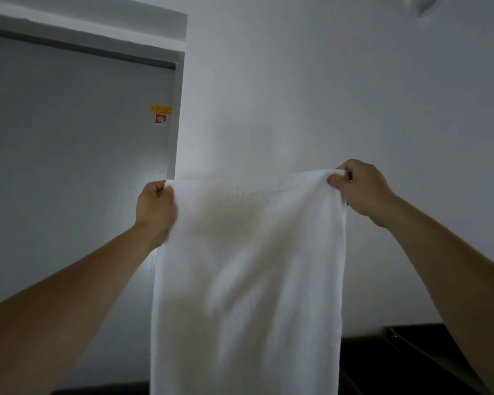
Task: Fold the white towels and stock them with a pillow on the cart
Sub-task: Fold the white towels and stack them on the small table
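A white towel (pixel 248 280) hangs lengthwise in front of me, held up at arm's length and running past the bottom of the view. My left hand (pixel 154 209) pinches its upper left corner. My right hand (pixel 360 189) pinches its upper right corner, slightly higher. The top edge is stretched between the two hands. The towel's lower end is out of view. No cart or pillow is visible.
A grey door (pixel 77 155) with a small yellow and red sticker (pixel 161 114) fills the left. A white wall (pixel 325 95) lies straight ahead. Dark furniture (pixel 405 354) shows at the lower right, behind the towel.
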`<move>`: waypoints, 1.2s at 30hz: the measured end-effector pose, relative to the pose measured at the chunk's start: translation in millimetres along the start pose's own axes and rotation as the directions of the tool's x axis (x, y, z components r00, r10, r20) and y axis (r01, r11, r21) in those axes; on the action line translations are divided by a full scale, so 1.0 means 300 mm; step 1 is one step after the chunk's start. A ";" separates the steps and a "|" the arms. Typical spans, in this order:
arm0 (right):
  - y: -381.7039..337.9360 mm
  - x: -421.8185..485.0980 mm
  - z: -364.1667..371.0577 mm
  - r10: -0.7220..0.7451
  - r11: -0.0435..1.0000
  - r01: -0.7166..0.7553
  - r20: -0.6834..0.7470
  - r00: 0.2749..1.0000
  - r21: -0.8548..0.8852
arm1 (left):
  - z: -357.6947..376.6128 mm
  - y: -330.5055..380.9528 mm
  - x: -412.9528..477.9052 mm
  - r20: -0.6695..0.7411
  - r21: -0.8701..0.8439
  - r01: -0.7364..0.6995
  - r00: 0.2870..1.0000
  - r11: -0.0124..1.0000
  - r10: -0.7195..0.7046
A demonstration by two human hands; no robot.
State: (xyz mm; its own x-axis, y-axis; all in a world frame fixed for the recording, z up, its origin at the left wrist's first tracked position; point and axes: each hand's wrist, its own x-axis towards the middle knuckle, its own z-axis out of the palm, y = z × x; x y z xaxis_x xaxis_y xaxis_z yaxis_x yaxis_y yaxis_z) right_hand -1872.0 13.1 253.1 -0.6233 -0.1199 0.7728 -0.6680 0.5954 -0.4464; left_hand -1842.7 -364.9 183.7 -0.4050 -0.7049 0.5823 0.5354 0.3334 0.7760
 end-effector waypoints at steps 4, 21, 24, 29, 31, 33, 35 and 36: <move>0.026 -0.007 -0.006 0.053 0.991 -0.049 -0.029 0.998 0.128 | 0.022 0.029 -0.031 -0.016 0.112 -0.119 0.992 0.987 0.121; 0.112 -0.107 0.075 0.393 0.832 -0.366 0.022 0.919 0.418 | -0.005 0.065 -0.102 0.305 -0.212 0.178 0.946 0.961 -0.108; 0.092 -0.091 0.071 0.325 0.841 -0.290 0.003 0.946 0.457 | -0.001 0.091 -0.067 0.202 -0.030 -0.011 0.979 0.999 0.017; 0.075 -0.118 0.061 0.155 0.579 -0.413 0.403 0.902 0.702 | 0.006 0.088 -0.070 0.096 0.119 -0.072 0.994 0.990 0.061; 0.114 -0.137 0.080 0.140 0.612 -0.488 0.522 0.841 0.622 | -0.005 0.059 -0.090 0.089 0.155 -0.108 0.992 0.982 0.095; 0.154 -0.145 0.104 0.204 0.624 -0.522 0.524 0.827 0.581 | -0.009 0.035 -0.107 0.074 0.193 -0.167 0.985 0.967 0.155; 0.187 -0.154 0.131 0.283 0.643 -0.542 0.490 0.825 0.542 | 0.001 0.028 -0.118 0.072 0.216 -0.222 0.975 0.951 0.211; 0.199 -0.156 0.140 0.323 0.671 -0.540 0.455 0.830 0.508 | 0.008 0.032 -0.122 0.084 0.240 -0.248 0.968 0.938 0.234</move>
State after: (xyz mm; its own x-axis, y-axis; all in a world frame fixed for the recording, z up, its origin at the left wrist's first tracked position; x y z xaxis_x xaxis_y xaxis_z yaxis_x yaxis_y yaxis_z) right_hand -1899.8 20.9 171.2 -0.9178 -0.2693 0.2917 -0.3183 0.0603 -0.9461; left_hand -1824.5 -334.5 170.4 -0.3294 -0.5517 0.7662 0.4248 0.6381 0.6421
